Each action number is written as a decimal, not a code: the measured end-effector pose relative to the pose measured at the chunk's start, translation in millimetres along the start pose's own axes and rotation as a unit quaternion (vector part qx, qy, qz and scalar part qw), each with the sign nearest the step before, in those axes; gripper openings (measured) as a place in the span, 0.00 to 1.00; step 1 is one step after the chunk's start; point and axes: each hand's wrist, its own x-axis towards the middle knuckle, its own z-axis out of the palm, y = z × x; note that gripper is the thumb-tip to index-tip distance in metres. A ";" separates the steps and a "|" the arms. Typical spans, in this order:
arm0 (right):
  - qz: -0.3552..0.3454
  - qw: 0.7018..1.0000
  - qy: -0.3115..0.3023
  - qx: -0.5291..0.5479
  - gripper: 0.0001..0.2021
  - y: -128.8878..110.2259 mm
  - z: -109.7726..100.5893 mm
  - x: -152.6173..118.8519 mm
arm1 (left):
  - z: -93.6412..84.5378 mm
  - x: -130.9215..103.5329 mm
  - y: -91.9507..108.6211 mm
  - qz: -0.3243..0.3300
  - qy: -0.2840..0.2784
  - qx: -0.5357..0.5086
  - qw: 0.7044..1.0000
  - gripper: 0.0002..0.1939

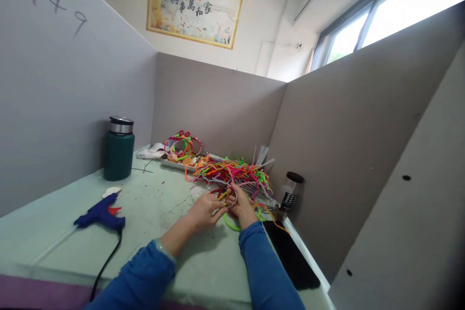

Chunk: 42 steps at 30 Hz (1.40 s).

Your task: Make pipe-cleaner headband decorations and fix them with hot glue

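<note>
My left hand [206, 210] and my right hand [240, 205] meet over the table in front of the pile. Between their closed fingers is a small bent pipe cleaner piece [223, 195] with yellow and red parts. A pale loop curves around beside my right fingers. How the parts join is too small to make out. Just beyond my hands lies a heap of coloured pipe cleaners [232, 170], pink, orange, red and green. A bright green strand [231, 224] shows under my right hand.
A blue glue gun [101, 214] with a black cord lies at left, near a green bottle [119, 152]. Pipe cleaner rings [181, 146] rest on a metal tray [174, 164] at the back. At right are a black phone-like slab [290, 254] and a clear black-lidded container [291, 190]. Partitions enclose the table.
</note>
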 end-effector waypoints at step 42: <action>-0.222 0.900 -0.153 -0.343 0.22 49.8 33.8 -26.7 | -45.1 -9.0 -34.3 -0.358 0.328 -0.660 0.573 0.16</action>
